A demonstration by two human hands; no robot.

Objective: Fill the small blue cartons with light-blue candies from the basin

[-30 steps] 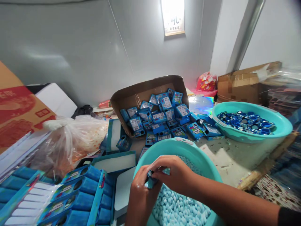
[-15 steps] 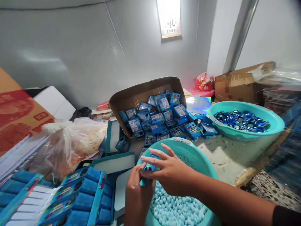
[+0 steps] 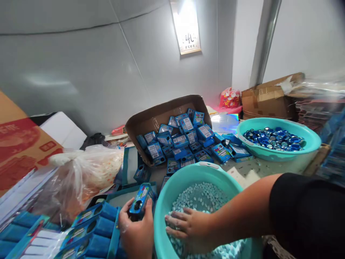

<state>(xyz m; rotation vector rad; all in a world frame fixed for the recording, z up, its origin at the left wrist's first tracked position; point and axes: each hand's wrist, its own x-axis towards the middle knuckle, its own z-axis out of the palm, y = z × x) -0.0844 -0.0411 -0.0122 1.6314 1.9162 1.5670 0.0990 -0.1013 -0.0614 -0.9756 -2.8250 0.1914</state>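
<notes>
Left hand (image 3: pixel 136 230) grips blue box (image 3: pixel 140 201); right hand (image 3: pixel 185 228) seemingly flat on candies (image 3: pixel 201 198).

Tipped cardboard box (image 3: pixel 151 117) at centre frame, spilling many small blue cartons (image 3: pixel 185 138) onto the counter (image 3: pixel 265 167). Second teal basin (image 3: pixel 280 153) at right, full of blue and silver round caps (image 3: pixel 273 137). Brown carton (image 3: pixel 265 99) behind it at upper right, with a red bag (image 3: pixel 229 98) to its left against the wall. Clear plastic bag (image 3: pixel 86 172) with pale orange-speckled contents at left. Red-printed cardboard box (image 3: pixel 18 147) at far left edge, white box (image 3: pixel 63 127) beside it. Framed sign (image 3: pixel 186 27) with characters on grey wall, top centre. Shiny foil sheet (image 3: pixel 225 122) between the tipped box and the second basin.
</notes>
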